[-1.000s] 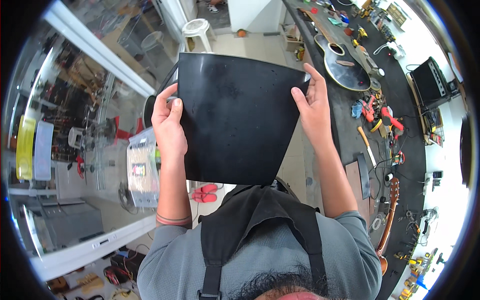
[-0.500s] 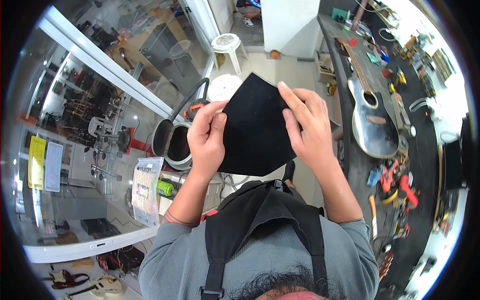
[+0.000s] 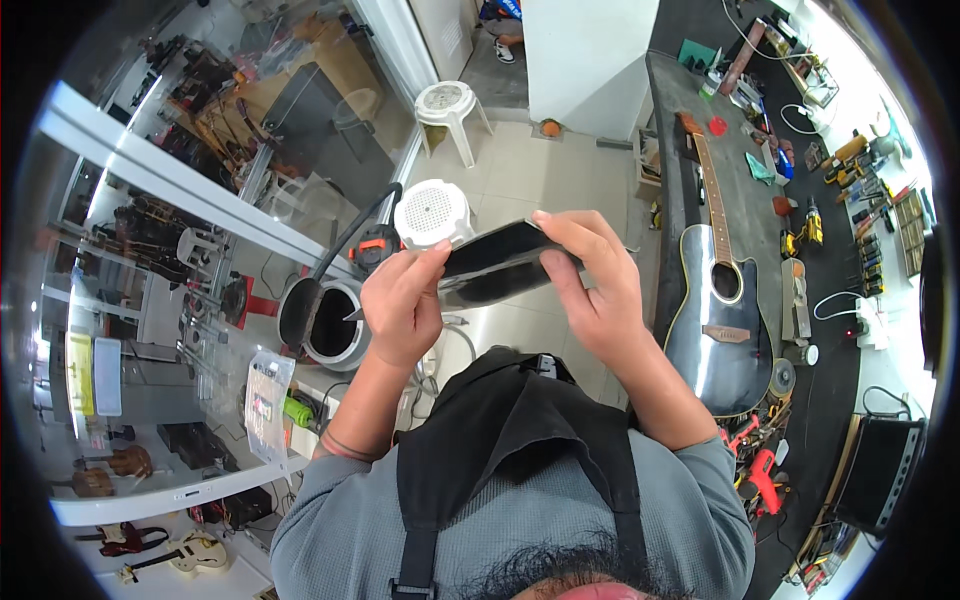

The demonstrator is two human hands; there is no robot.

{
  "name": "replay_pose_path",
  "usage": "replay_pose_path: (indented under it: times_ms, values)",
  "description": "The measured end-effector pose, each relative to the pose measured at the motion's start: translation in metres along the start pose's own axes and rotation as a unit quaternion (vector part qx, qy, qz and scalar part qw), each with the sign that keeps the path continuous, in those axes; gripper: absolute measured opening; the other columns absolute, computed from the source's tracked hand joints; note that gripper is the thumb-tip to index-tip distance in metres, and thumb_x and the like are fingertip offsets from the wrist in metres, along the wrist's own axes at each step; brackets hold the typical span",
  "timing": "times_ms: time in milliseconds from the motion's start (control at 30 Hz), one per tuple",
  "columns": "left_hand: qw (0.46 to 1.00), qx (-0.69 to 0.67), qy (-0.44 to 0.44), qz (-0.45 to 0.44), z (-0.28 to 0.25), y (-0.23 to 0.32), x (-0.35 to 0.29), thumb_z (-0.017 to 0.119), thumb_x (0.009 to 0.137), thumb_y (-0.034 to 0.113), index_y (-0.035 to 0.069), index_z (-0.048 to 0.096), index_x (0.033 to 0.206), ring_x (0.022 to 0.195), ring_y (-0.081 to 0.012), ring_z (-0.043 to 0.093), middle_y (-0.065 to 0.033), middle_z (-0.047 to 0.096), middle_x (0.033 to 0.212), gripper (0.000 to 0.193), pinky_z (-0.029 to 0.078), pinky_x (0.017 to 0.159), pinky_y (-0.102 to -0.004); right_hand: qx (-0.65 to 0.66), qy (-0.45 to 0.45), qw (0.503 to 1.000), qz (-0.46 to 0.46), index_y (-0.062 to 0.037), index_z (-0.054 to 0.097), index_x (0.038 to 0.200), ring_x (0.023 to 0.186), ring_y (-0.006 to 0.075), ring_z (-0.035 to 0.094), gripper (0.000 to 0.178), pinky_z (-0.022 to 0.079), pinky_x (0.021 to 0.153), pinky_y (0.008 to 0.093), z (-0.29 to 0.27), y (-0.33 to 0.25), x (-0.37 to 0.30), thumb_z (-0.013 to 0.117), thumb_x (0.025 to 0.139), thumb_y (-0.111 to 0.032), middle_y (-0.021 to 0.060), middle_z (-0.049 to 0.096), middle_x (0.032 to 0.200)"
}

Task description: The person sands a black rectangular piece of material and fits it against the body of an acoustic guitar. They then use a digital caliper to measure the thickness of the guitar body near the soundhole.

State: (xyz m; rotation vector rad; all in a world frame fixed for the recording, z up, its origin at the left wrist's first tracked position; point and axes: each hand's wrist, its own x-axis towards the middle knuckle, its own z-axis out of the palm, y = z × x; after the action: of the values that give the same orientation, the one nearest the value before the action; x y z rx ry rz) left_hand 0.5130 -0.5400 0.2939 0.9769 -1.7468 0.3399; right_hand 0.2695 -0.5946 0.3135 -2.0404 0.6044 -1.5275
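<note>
Both hands hold a black sheet (image 3: pixel 495 270) at chest height over open tiled floor (image 3: pixel 560 170) — free space ahead to the white stool (image 3: pixel 450 105). Left hand (image 3: pixel 400 300) pinches its left end, right hand (image 3: pixel 590 280) wraps the right end, fingers closed on it; sheet sits betw. the two, nearly edge-on. Guitar (image 3: pixel 715 300) lies on dark workbench (image 3: pixel 830 390) at right; glass partition (image 3: pixel 180 200) at left.

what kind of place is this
Most likely a guitar repair workshop: an acoustic guitar lies on a long workbench strewn with hand tools, and more guitars sit behind the glass.
</note>
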Motion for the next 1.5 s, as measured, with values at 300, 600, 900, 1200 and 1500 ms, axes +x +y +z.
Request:
replay_pose_path:
  times_ms: [300, 600, 900, 1200, 1500]
  values:
    - [0.991, -0.004, -0.059, 0.122, 0.063, -0.086, 0.047, 0.071, 0.083, -0.013, 0.001, 0.072, 0.126, 0.072, -0.0283, 0.067, -0.0155, 0.077, 0.092, 0.045, 0.055, 0.063, -0.0367, 0.192, 0.008, 0.976, 0.102, -0.0064, 0.070, 0.118, 0.107, 0.0237, 0.068, 0.027, 0.052, 0.098, 0.0386, -0.002, 0.089, 0.044, 0.076, 0.094, 0.006, 0.0090, 0.072, 0.113]
    - [0.970, -0.062, -0.044, 0.230, 0.127, -0.239, 0.123, 0.081, 0.077, 0.006, 0.007, 0.079, 0.117, 0.071, -0.0188, 0.064, -0.0091, 0.076, 0.093, 0.040, 0.050, 0.061, -0.0312, 0.267, 0.020, 0.963, 0.030, -0.0044, 0.068, 0.106, 0.107, 0.0251, 0.067, 0.019, 0.054, 0.097, 0.0393, 0.020, 0.184, 0.144, 0.074, 0.092, 0.007, 0.0143, 0.070, 0.114]
    - [0.956, -0.059, -0.060, 0.281, 0.153, -0.330, 0.193, 0.080, 0.083, 0.007, 0.010, 0.075, 0.122, 0.077, -0.0192, 0.063, -0.0099, 0.078, 0.099, 0.040, 0.053, 0.066, -0.0325, 0.279, 0.001, 0.960, 0.008, -0.0079, 0.067, 0.102, 0.108, 0.0286, 0.065, 0.020, 0.053, 0.098, 0.0441, 0.033, 0.252, 0.225, 0.081, 0.089, -0.002, 0.0118, 0.067, 0.108]
    - [0.944, 0.042, -0.059, 0.322, 0.164, -0.308, 0.219, 0.083, 0.086, 0.015, 0.018, 0.073, 0.131, 0.080, -0.0147, 0.051, -0.0030, 0.079, 0.098, 0.046, 0.045, 0.068, -0.0282, 0.176, 0.037, 0.982, -0.055, -0.0142, 0.051, 0.134, 0.130, 0.0371, 0.058, 0.070, 0.047, 0.111, 0.0520, -0.007, 0.311, 0.245, 0.096, 0.084, -0.032, 0.0160, 0.046, 0.140]
    - [0.918, 0.013, -0.138, 0.371, 0.196, -0.282, 0.219, 0.083, 0.090, 0.020, 0.014, 0.071, 0.124, 0.083, -0.0195, 0.054, -0.0059, 0.080, 0.106, 0.037, 0.047, 0.070, -0.0340, -0.216, -0.141, 0.966, -0.007, -0.0134, 0.072, 0.137, 0.133, 0.0294, 0.066, 0.067, 0.048, 0.122, 0.0529, -0.051, 0.340, 0.258, 0.080, 0.073, 0.001, 0.0109, 0.071, 0.140]
